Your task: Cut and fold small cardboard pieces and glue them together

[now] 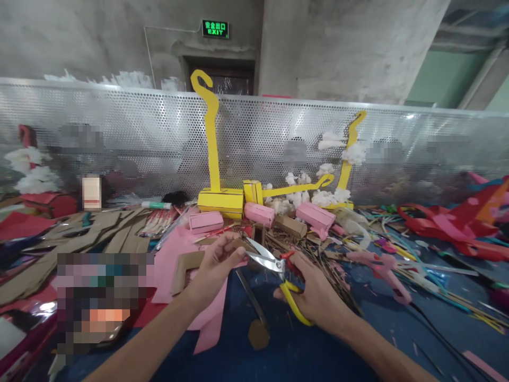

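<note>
My right hand (312, 289) grips a pair of scissors (274, 262) with yellow and red handles. Their silver blades are spread and point left toward my left hand (218, 262). Thumb and fingers of that hand pinch a small brown piece of cardboard (247, 245) at the blades; its outline is partly hidden. Below lie a thin dark metal strip (252, 297) and a brown cardboard hexagon (259, 335) on the blue tabletop (222, 366). A bent cardboard piece (183, 268) rests on pink paper (165, 278) beside my left wrist.
Pink paper boxes (205, 221) and yellow upright hook shapes (212, 138) stand ahead, before a perforated metal panel (159, 138). A pink hot glue gun (382, 268) with its cord lies right. Cardboard strips (79, 239) cover the left; a red construction (457, 223) is far right.
</note>
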The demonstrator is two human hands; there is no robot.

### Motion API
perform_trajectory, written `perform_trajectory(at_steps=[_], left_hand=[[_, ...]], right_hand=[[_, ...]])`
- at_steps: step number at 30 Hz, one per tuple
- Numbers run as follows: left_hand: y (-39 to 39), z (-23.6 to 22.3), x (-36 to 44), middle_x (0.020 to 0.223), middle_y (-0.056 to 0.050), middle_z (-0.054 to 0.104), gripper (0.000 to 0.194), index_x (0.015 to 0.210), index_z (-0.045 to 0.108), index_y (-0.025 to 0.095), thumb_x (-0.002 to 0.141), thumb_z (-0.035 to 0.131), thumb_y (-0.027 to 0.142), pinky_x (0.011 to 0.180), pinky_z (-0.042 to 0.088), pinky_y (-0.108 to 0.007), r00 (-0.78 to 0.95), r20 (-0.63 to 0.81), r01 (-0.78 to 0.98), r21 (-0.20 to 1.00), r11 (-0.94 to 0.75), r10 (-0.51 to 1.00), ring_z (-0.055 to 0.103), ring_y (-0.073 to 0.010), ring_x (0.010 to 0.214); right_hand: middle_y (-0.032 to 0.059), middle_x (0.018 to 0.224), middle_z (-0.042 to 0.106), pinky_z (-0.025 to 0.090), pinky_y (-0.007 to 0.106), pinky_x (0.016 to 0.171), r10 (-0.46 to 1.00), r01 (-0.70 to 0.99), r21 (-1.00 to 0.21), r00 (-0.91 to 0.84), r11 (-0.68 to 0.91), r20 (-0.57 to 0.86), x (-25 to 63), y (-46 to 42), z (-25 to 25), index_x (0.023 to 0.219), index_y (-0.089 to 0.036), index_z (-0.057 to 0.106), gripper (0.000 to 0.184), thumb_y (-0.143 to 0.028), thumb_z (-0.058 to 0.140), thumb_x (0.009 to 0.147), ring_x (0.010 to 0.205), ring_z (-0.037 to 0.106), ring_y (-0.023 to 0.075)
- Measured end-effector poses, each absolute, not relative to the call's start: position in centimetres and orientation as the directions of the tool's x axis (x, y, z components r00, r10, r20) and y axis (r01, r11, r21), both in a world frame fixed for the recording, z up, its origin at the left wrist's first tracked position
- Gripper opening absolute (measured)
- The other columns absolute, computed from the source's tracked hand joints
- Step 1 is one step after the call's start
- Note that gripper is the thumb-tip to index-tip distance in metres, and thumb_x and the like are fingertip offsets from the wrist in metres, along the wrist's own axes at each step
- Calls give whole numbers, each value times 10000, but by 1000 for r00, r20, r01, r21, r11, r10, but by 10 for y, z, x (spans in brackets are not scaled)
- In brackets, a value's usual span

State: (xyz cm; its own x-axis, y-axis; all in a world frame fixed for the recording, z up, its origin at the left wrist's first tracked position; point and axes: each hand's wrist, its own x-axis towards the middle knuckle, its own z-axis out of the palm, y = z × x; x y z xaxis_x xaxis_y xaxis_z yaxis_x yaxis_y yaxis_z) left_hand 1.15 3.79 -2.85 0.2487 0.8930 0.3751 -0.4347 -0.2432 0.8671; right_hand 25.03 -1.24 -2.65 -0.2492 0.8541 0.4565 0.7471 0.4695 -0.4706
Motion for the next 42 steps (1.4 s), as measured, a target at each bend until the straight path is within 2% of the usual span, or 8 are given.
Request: perform_trajectory(at_steps=[7, 11, 13, 24, 32, 36, 39, 42], left_hand=[[36, -30, 11, 908, -3, 686, 207, 1058, 583, 205, 907, 704, 280, 820, 502, -247, 310, 393, -391, 883, -261, 866, 647, -129, 871], [36, -30, 11, 903, -5, 682, 197, 1052, 581, 196, 913, 699, 272, 828, 495, -258, 318, 412, -387, 879, -280, 854, 641, -131, 863], [36, -30, 11, 915, -9, 685, 192, 1034, 586, 192, 907, 706, 270, 835, 496, -261, 314, 402, -394, 879, -267, 860, 641, -134, 873], [33, -32, 22, 878, 20, 709, 220, 998, 652, 207, 831, 791, 245, 806, 530, -219, 247, 382, -596, 784, -170, 891, 652, -94, 806], [35, -32, 23, 886, 20, 714, 186, 988, 647, 215, 851, 769, 250, 799, 521, -206, 231, 406, -581, 787, -210, 884, 656, -95, 815], [36, -33, 19, 873, 28, 685, 165, 990, 625, 218, 877, 739, 257, 786, 507, -209, 237, 406, -498, 831, -249, 882, 634, -95, 806], [35, -30, 16, 905, -2, 694, 181, 1014, 614, 204, 893, 716, 292, 775, 505, -236, 252, 423, -361, 876, -321, 870, 643, -127, 828], [32, -27, 15, 885, -41, 707, 182, 987, 623, 170, 907, 693, 317, 755, 497, -261, 317, 459, -233, 886, -401, 830, 659, -160, 820]], right_hand=[[24, 854, 620, 421, 270, 663, 859, 761, -467, -227, 450, 458, 251, -9, -30, 836, -206, 536, 332, -410, 784, 752, 753, 544, 192], [-71, 583, 462, 280, 229, 504, 911, 774, -506, -222, 382, 348, 253, -6, -31, 707, -211, 490, 415, -485, 801, 714, 559, 390, 121], [-88, 547, 409, 233, 227, 485, 921, 762, -530, -229, 371, 315, 253, -6, -32, 683, -209, 478, 432, -498, 797, 714, 537, 337, 105], [-94, 565, 365, 220, 229, 500, 920, 672, -637, -195, 377, 339, 250, -11, -34, 655, -207, 446, 438, -460, 798, 713, 552, 321, 97], [-94, 562, 374, 235, 228, 505, 937, 688, -644, -168, 334, 307, 251, -9, -36, 660, -204, 469, 406, -449, 785, 733, 555, 329, 101], [-85, 582, 416, 271, 232, 511, 934, 722, -608, -160, 331, 318, 248, -9, -34, 713, -209, 498, 348, -427, 768, 745, 558, 381, 117], [-27, 743, 563, 386, 259, 609, 910, 762, -533, -180, 369, 373, 248, -10, -31, 831, -209, 536, 279, -373, 750, 758, 679, 518, 170], [64, 1038, 625, 447, 332, 790, 881, 790, -460, -203, 405, 427, 248, -13, -28, 1013, -211, 554, 386, -328, 774, 719, 925, 587, 253]])
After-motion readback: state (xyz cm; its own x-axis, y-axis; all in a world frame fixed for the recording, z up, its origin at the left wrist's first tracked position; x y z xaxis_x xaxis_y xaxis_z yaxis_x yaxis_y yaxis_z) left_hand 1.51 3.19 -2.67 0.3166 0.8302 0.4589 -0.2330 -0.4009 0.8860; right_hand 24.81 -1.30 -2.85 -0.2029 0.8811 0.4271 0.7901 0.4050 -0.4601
